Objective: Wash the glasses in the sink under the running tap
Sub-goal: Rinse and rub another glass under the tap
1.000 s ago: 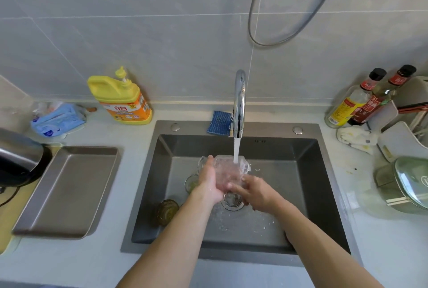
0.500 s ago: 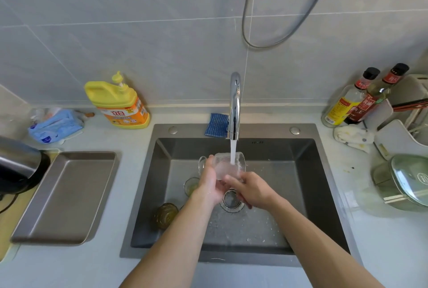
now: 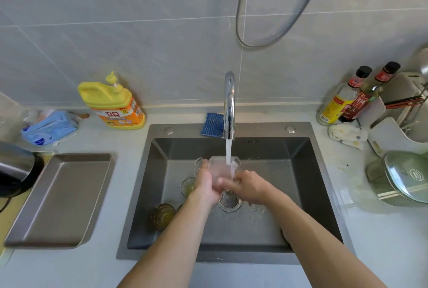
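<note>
**Head view: glass under the stream, a hand on each side.**
The clear glass [image 3: 222, 169] is mid-sink [image 3: 301, 172], right below the tap [image 3: 229, 102], and seems tipped with its mouth toward 12 o'clock. The left hand [image 3: 206, 186] wraps it from 9 o'clock and the right hand [image 3: 249, 187] clasps it from 3. A small glass [image 3: 188, 186] and an amber glass [image 3: 163, 216] lie toward 8 o'clock, nearer the left hand.
</note>
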The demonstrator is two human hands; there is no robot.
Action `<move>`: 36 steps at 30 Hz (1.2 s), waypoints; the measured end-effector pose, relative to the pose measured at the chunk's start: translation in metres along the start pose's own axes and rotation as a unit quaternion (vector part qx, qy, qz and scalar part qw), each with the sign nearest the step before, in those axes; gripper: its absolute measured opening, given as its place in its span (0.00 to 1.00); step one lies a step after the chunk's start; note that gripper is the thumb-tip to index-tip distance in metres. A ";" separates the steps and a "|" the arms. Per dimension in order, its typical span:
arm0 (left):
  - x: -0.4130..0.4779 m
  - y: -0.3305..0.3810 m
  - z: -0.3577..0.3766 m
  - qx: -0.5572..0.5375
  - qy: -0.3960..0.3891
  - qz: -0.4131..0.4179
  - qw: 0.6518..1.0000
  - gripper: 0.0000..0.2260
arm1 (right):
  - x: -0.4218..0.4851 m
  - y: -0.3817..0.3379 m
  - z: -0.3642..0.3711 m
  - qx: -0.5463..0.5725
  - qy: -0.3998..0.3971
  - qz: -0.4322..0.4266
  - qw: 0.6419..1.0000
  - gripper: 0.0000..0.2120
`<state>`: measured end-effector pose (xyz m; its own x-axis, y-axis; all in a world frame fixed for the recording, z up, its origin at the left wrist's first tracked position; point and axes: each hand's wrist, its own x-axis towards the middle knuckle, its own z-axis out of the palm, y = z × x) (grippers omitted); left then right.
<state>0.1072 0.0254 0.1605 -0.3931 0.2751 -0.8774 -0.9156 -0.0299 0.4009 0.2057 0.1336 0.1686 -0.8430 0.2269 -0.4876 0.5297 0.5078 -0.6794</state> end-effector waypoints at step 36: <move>0.009 0.001 0.005 0.518 0.007 0.216 0.828 0.08 | -0.004 0.008 0.003 -0.075 0.110 -0.030 0.991 0.39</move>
<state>0.1035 0.0322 0.1542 -0.6729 0.4417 -0.5934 -0.1292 0.7197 0.6822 0.2133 0.1345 0.1640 -0.8816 0.3597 -0.3056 0.4714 0.6400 -0.6068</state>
